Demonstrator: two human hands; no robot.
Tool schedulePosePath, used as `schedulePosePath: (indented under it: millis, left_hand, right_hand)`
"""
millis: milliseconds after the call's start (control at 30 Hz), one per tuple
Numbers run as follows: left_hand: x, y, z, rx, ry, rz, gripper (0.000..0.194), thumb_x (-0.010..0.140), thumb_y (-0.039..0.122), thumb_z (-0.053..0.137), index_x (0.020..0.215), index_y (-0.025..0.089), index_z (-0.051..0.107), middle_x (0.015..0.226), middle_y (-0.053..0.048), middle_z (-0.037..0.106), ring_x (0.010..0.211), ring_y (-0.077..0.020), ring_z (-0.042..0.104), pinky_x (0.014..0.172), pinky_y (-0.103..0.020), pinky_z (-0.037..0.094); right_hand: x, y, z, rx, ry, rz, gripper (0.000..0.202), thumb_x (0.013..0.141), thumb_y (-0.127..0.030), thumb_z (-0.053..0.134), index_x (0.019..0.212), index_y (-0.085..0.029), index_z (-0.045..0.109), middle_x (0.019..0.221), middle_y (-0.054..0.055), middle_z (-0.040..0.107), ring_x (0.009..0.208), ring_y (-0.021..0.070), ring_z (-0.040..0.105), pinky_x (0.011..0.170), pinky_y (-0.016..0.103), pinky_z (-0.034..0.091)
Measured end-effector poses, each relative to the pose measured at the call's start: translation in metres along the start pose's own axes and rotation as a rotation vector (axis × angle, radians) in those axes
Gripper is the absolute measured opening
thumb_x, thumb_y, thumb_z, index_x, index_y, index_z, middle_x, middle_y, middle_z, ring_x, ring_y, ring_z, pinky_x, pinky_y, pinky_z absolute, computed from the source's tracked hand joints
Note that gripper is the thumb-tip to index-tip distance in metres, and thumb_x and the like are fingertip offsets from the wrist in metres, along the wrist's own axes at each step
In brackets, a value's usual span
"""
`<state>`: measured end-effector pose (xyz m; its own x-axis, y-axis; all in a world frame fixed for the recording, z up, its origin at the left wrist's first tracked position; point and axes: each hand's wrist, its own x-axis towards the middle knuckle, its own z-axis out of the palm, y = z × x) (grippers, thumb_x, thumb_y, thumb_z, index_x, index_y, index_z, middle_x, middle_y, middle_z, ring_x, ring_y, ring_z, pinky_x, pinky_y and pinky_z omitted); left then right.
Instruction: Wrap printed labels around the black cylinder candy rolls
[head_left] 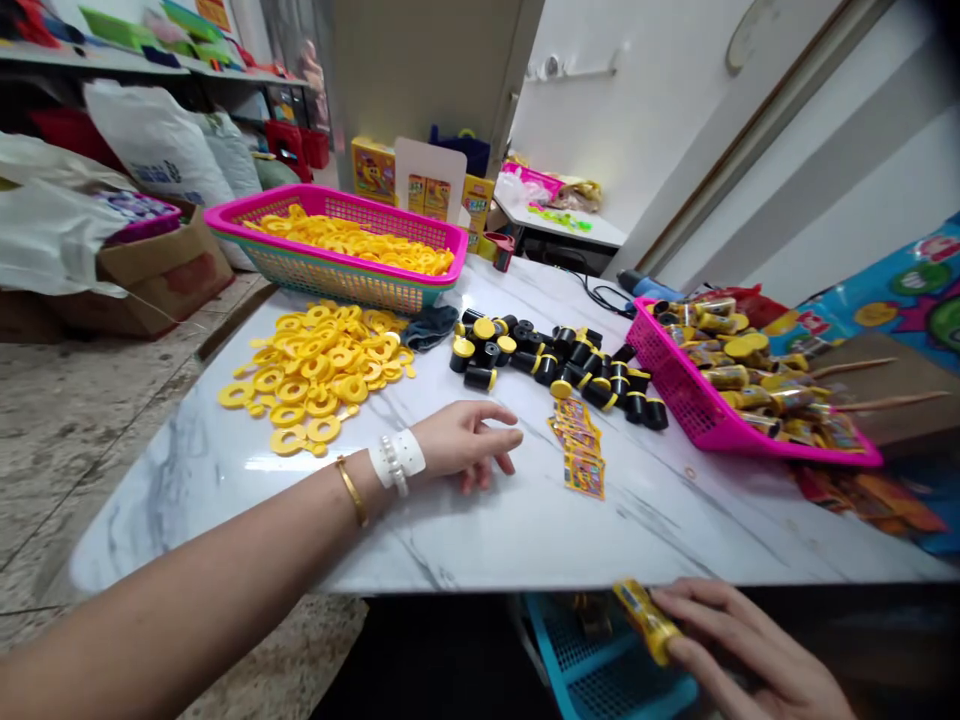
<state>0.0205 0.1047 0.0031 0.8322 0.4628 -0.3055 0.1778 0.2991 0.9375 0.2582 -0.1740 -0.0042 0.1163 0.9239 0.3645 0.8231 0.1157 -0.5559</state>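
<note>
My left hand [469, 442] hovers over or rests on the white marbled table [480, 540], its fingers apart and nothing in them. Just right of it lies an overlapping row of yellow printed stickers [579, 448]. Below the table's front edge, my right hand [750, 640] pinches a small yellow-wrapped cylinder [646, 622] between thumb and fingers. Under that cylinder is a blue plastic basket [574, 640]. Black cylinders with yellow caps [562, 360] are heaped beyond the stickers. A pile of flat yellow ring-shaped pieces [319, 375] lies left of my left hand.
A pink basket [345, 262] full of yellow pieces stands at the back left. At the right, another pink basket [675, 395] holds wrapped cylinders. A dark cloth [430, 328] lies behind the ring pile. Printed boxes [373, 170] stand at the rear.
</note>
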Motion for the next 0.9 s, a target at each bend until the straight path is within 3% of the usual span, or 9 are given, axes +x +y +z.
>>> schedulePosePath:
  millis: [133,233,300,433,567,633,767,900]
  left_hand:
    - [-0.001,0.003,0.002,0.08,-0.012,-0.009,0.064,0.079,0.047,0.073,0.128,0.013,0.048,0.079,-0.008,0.072,0.045,-0.0109,0.058,0.038,-0.018,0.037]
    - [-0.004,0.005,0.001,0.118,-0.018,0.001,0.058,0.081,0.046,0.071,0.123,0.012,0.051,0.081,-0.009,0.072,0.045,-0.0095,0.057,0.039,-0.019,0.039]
    - [-0.005,0.007,0.0,0.124,-0.026,0.003,0.056,0.082,0.047,0.07,0.121,0.011,0.052,0.082,-0.009,0.072,0.045,-0.0091,0.057,0.04,-0.02,0.041]
    - [-0.005,0.009,-0.002,0.132,-0.054,-0.022,0.053,0.081,0.047,0.071,0.118,0.011,0.054,0.081,-0.008,0.071,0.045,-0.0093,0.057,0.04,-0.02,0.04]
    - [-0.004,0.008,-0.001,0.127,-0.05,-0.019,0.048,0.082,0.045,0.07,0.115,0.012,0.056,0.08,-0.008,0.071,0.046,-0.0094,0.057,0.04,-0.019,0.039]
    - [-0.004,0.006,-0.001,0.125,-0.046,-0.009,0.046,0.082,0.045,0.07,0.113,0.013,0.057,0.08,-0.008,0.071,0.045,-0.0095,0.057,0.04,-0.019,0.04]
    - [-0.002,0.003,0.0,0.098,-0.008,0.019,0.045,0.079,0.046,0.072,0.108,0.013,0.06,0.077,-0.007,0.07,0.044,-0.0094,0.056,0.038,-0.019,0.039]
    - [-0.001,0.003,0.001,0.053,0.124,0.101,0.048,0.075,0.054,0.073,0.098,0.012,0.065,0.081,-0.007,0.07,0.045,-0.0073,0.052,0.037,-0.018,0.035]
  right_hand:
    - [0.047,0.012,0.002,-0.075,0.168,-0.026,0.017,0.086,-0.024,0.066,0.097,-0.031,0.077,0.09,0.005,0.074,0.08,0.0243,0.071,0.064,0.033,0.059]
    - [0.103,0.023,0.014,-0.032,0.138,-0.11,0.009,0.085,-0.027,0.069,0.084,-0.025,0.078,0.084,0.006,0.075,0.072,0.0209,0.068,0.059,0.031,0.052]
    - [0.136,0.031,0.024,0.01,0.144,-0.092,0.015,0.087,-0.03,0.066,0.081,-0.021,0.077,0.08,0.006,0.073,0.068,0.0186,0.066,0.057,0.03,0.049]
    - [0.178,0.043,0.044,-0.149,0.106,-0.042,0.022,0.088,-0.03,0.063,0.099,-0.019,0.079,0.079,0.005,0.071,0.064,0.0151,0.06,0.058,0.028,0.044]
    - [0.197,0.053,0.059,-0.247,-0.041,0.023,0.017,0.084,-0.026,0.068,0.092,-0.019,0.081,0.077,0.005,0.07,0.066,0.0159,0.061,0.061,0.028,0.043]
    - [0.199,0.056,0.064,-0.22,-0.047,0.034,0.013,0.083,-0.026,0.069,0.084,-0.02,0.081,0.074,0.004,0.07,0.066,0.0157,0.062,0.059,0.027,0.043]
    - [0.189,0.05,0.067,-0.233,0.057,-0.021,0.014,0.084,-0.024,0.068,0.078,-0.019,0.079,0.07,0.003,0.066,0.063,0.0156,0.061,0.058,0.028,0.044]
    - [0.177,0.017,0.072,-0.164,0.235,-0.177,0.013,0.087,-0.024,0.067,0.083,-0.018,0.079,0.074,0.004,0.065,0.068,0.016,0.061,0.061,0.028,0.049]
